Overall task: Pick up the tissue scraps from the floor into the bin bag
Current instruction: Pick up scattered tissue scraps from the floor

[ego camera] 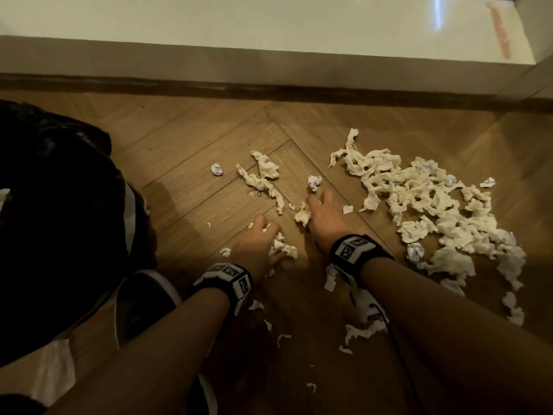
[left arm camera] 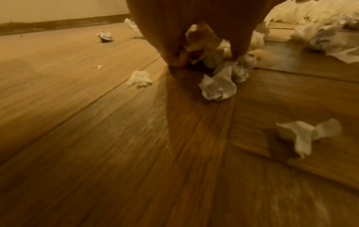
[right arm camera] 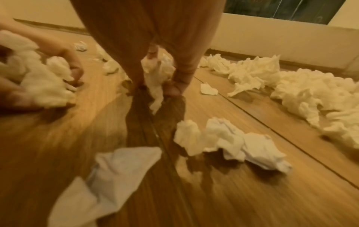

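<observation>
Fingers (right arm camera: 175, 90) of both hands pinching tissue scraps (ego camera: 302, 216) off floor (ego camera: 191, 205). Gathering underway; next, carry across to bin bag (ego camera: 59, 187).

The floor (ego camera: 209, 151) is warm brown wood laid in a herringbone pattern; a dark skirting strip (ego camera: 269, 89) runs along its far edge, under a pale wall (ego camera: 209, 22) with a glossy patch of reflected light at upper right; the right wrist view shows what may be a dark window (right arm camera: 281, 10) above a cream ledge; lighting is dim and yellowish.
</observation>
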A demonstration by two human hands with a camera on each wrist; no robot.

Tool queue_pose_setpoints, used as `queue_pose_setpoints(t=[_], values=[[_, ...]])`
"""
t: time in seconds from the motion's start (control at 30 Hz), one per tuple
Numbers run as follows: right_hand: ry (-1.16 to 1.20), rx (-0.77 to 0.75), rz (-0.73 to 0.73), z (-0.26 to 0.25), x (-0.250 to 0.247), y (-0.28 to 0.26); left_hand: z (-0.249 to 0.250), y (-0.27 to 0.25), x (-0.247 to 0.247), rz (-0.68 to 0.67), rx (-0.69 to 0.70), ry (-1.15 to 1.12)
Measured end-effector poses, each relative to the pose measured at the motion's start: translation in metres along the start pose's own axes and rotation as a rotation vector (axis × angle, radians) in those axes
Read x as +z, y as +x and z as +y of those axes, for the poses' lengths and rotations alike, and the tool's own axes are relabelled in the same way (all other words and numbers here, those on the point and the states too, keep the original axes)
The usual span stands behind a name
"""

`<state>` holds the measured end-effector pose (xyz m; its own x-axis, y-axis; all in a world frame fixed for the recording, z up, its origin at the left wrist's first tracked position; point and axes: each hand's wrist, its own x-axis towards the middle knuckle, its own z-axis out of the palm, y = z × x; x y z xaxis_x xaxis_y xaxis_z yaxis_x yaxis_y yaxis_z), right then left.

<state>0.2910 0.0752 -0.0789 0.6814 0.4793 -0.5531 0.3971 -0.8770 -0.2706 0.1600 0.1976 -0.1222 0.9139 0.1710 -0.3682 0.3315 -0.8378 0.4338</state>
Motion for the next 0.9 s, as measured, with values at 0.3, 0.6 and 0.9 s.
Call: queue_pose_setpoints(t=[0.3,0.6,0.9], values=[[0.374,-0.025,-0.002,0.010,-0.019,-0.022,0.006,-0.001,-0.013,-0.007,-0.013,-0.155],[0.184,0.021,-0.156,0.034,0.010,-0.114,0.104,-0.064,-0.042,-0.063,-0.193,-0.586],[0.444,-0.112,0.017,0.010,-0.007,-0.242,0.173,-0.157,-0.020,0.058,-0.471,-0.860]])
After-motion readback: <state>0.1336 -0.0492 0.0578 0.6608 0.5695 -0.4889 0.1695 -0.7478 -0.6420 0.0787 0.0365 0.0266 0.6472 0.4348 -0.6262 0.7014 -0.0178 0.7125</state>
